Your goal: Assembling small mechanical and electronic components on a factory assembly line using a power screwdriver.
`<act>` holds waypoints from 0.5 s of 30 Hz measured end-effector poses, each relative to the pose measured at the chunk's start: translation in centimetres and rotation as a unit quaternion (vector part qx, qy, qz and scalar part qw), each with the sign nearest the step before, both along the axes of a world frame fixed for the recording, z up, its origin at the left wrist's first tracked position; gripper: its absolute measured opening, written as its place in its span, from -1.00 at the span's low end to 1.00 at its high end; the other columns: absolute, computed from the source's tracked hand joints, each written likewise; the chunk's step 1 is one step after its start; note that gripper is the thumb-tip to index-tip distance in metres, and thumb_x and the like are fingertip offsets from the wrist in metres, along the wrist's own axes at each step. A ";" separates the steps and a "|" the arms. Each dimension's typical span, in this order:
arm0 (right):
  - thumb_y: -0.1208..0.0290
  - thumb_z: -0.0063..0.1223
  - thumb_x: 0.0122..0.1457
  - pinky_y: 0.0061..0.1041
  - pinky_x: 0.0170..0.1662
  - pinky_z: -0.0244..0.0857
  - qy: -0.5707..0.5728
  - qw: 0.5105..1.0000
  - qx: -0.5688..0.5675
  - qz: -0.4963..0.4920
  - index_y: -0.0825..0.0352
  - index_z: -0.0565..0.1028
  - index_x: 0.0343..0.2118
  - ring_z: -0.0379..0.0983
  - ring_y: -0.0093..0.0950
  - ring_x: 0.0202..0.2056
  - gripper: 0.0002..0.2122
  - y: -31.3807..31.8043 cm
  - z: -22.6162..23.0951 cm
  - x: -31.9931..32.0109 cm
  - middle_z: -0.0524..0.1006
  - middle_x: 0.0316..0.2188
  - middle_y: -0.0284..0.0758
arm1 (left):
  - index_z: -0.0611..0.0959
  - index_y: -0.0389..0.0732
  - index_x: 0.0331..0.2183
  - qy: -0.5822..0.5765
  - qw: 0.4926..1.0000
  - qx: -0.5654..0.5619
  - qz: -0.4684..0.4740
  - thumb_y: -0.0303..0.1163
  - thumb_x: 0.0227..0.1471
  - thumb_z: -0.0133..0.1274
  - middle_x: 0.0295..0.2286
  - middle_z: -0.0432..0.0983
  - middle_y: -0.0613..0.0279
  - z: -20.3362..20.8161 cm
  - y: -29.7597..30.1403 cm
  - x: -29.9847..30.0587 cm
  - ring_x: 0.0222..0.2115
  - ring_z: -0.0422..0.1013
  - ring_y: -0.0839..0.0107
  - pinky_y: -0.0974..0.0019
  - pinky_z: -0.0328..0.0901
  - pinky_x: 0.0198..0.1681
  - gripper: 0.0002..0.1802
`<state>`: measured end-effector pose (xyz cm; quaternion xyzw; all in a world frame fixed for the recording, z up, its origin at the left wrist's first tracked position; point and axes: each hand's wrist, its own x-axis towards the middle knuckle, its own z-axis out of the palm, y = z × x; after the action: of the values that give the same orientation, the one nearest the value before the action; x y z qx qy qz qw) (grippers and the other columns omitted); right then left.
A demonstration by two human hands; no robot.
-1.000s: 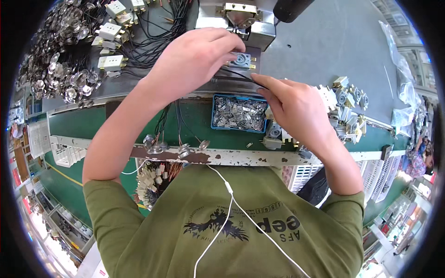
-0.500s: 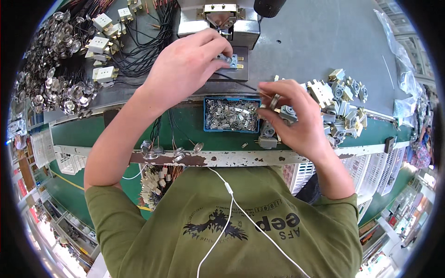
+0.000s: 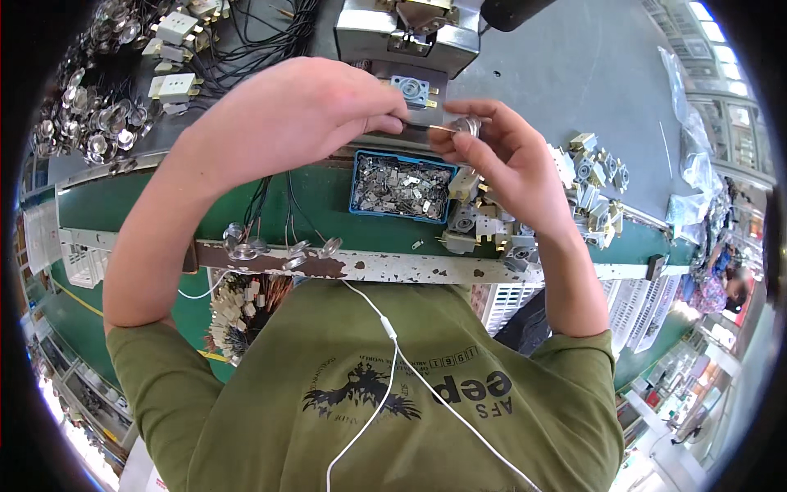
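Observation:
My left hand [image 3: 348, 102] is closed, its fingertips pinching a thin dark wire [image 3: 422, 125] over the near edge of the metal plate. The wire runs to a round metal cap [image 3: 467, 126], which my right hand [image 3: 512, 168] grips between thumb and fingers. Just beyond my left fingertips, a grey-blue switch body [image 3: 410, 90] with brass terminals lies on the plate, touched by neither hand. Below the hands is a blue tray [image 3: 354, 182] of small metal terminals [image 3: 402, 184].
A metal press [image 3: 407, 41] stands at the far middle. At the right are piled grey and cream switches [image 3: 586, 176]. White switch blocks with black wires [image 3: 176, 86] and round metal caps [image 3: 102, 139] lie at left. More caps [image 3: 246, 244] hang near the table edge [image 3: 393, 266].
My left hand has left the switch body and now pinches the wire. My right hand has brought the metal cap nearer the plate. The head view has shifted slightly.

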<state>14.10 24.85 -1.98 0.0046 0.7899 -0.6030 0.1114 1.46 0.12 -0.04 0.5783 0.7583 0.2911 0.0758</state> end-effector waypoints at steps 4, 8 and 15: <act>0.38 -0.13 0.48 -0.30 0.22 0.40 -0.041 0.990 -0.132 0.025 0.48 0.24 0.31 0.49 -0.30 0.16 -0.57 -0.6 -0.2 -0.8 0.53 0.09 -0.05 | 0.62 -0.25 -0.24 -0.044 0.998 -0.030 0.015 -0.39 0.15 0.09 -0.42 0.58 -0.01 1.4 -0.9 -0.7 -0.34 0.52 -0.02 0.01 0.37 -0.24 -0.84; 0.36 -0.19 0.50 -0.27 0.23 0.39 -0.067 0.973 -0.221 0.027 0.49 0.22 0.32 0.49 -0.27 0.16 -0.56 -1.1 -0.3 -1.6 0.51 0.12 -0.03 | 0.65 -0.28 -0.23 -0.022 0.999 -0.037 0.029 -0.37 0.19 0.09 -0.42 0.60 0.05 2.0 -1.2 -0.8 -0.36 0.55 0.05 0.12 0.40 -0.26 -0.81; 0.42 -0.13 0.48 -0.29 0.18 0.43 0.066 0.993 0.036 -0.090 0.51 0.31 0.27 0.56 -0.28 0.05 -0.61 -2.2 0.1 -1.2 0.57 0.03 -0.05 | 0.66 -0.26 -0.25 -0.029 0.998 0.018 0.058 -0.32 0.21 0.09 -0.42 0.60 0.02 -0.3 -0.7 0.2 -0.35 0.55 0.02 0.07 0.40 -0.27 -0.79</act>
<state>12.87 22.66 -1.84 0.0398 0.8128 -0.5812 0.0044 1.70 -0.53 -0.32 0.5258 0.7828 0.3255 0.0702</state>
